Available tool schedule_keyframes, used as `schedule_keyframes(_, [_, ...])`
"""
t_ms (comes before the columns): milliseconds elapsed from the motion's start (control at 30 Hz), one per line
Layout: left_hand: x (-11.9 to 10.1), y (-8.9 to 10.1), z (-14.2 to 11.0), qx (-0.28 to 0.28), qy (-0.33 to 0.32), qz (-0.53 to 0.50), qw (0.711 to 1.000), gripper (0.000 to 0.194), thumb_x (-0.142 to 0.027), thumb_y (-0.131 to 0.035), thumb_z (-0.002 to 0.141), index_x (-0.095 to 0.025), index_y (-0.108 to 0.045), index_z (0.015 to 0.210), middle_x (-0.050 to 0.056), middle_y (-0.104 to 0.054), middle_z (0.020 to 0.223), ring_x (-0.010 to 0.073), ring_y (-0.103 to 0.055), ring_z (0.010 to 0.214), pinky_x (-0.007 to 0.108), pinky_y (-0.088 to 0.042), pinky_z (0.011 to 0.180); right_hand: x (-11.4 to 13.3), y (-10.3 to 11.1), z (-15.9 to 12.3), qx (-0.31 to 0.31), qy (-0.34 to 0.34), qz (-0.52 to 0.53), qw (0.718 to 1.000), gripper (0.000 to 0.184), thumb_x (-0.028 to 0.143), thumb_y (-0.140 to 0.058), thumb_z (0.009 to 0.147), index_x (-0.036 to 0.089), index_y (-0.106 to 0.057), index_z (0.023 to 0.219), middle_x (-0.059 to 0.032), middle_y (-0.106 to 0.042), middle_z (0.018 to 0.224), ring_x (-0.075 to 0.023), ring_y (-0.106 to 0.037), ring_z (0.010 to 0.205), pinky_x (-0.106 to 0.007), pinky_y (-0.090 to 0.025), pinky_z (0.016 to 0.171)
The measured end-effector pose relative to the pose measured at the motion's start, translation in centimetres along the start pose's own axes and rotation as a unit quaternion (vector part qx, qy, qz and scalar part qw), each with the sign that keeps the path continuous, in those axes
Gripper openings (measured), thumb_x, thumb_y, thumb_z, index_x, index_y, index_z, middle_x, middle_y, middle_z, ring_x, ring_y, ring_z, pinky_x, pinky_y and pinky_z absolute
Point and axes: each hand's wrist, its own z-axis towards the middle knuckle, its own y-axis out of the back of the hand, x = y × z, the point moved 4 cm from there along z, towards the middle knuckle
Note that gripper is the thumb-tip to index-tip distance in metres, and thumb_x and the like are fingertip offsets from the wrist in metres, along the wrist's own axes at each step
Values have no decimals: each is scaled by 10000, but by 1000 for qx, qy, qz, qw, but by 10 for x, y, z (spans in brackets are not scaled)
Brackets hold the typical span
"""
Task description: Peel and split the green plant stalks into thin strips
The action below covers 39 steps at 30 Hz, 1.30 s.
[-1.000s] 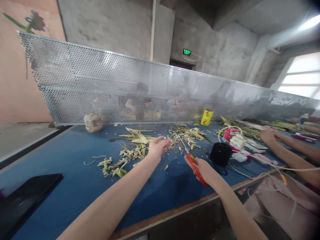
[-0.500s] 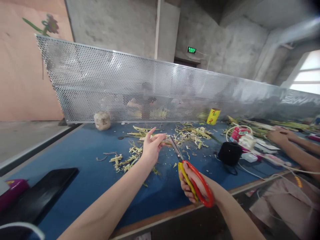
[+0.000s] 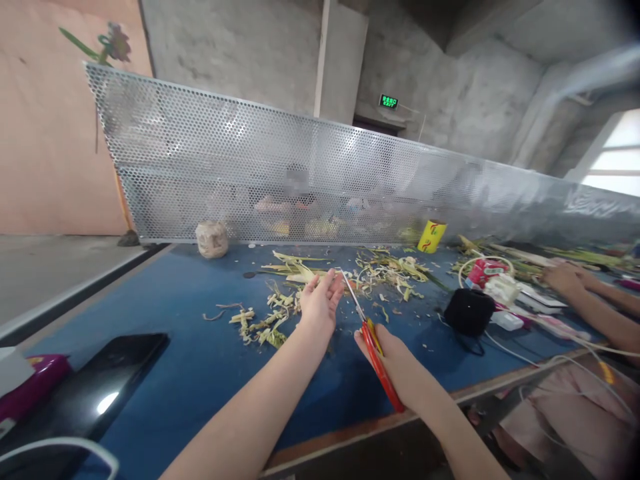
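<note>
My right hand (image 3: 393, 357) is wrapped round scissors (image 3: 371, 343) with red and yellow handles. Their narrow blades point away from me and look nearly together. My left hand (image 3: 320, 303) is turned with its fingers curled, close by the blade tips; whatever lies in its fingertips is too small to make out. Past that hand lie pale green-yellow plant strips (image 3: 295, 267). Curled plant scraps (image 3: 265, 320) are strewn to its left, and another heap of scraps (image 3: 390, 270) spreads beyond the scissors.
A perforated metal screen (image 3: 225, 167) runs along the table's back. Before it stand a whitish wrapped lump (image 3: 211, 240) and a yellow roll (image 3: 431, 237). A black phone (image 3: 125, 373) is at left; a black box (image 3: 469, 312) and cables are at right, near another person's hands (image 3: 565, 275).
My left hand has rolled over, its raised finger now curled in with the others. The scissors have turned in my right hand, showing the handles edge-on. The view has shifted slightly.
</note>
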Motion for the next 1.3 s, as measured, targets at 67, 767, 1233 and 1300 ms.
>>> schedule_keyframes(67, [2, -1, -1, 1, 9, -4, 1000, 173, -35, -579, 706, -130, -472, 803, 49, -630, 650, 128, -629, 598, 218, -503, 565, -1, 2, 2, -12, 19, -35, 999, 355, 539, -370, 766, 190, -432, 753, -63, -605, 715, -176, -574, 648, -258, -384, 580])
schedule_keyframes(767, [43, -34, -16, 46, 52, 14, 998, 55, -26, -537, 732, -75, -527, 754, 109, -655, 733, 132, -645, 635, 174, -535, 578, -26, 29, -2, -69, -34, -52, 996, 331, 529, -374, 761, 199, -357, 745, -95, -609, 745, -224, -598, 709, -271, -375, 596])
schedule_keyframes(1233, [65, -50, -20, 57, 60, 30, 996, 48, -22, -534, 731, -68, -522, 737, 112, -657, 713, 118, -638, 577, 156, -530, 523, -44, 48, -7, -93, -32, -73, 993, 351, 551, -374, 752, 202, -367, 727, -91, -600, 717, -217, -578, 654, -263, -351, 544])
schedule_keyframes(1300, [67, -51, -19, 59, 57, 33, 996, 58, -20, -543, 724, -74, -524, 723, 105, -657, 710, 115, -638, 576, 158, -532, 533, -45, 51, -7, -100, -39, -91, 990, 354, 551, -371, 757, 198, -384, 732, -96, -607, 721, -229, -586, 680, -263, -348, 547])
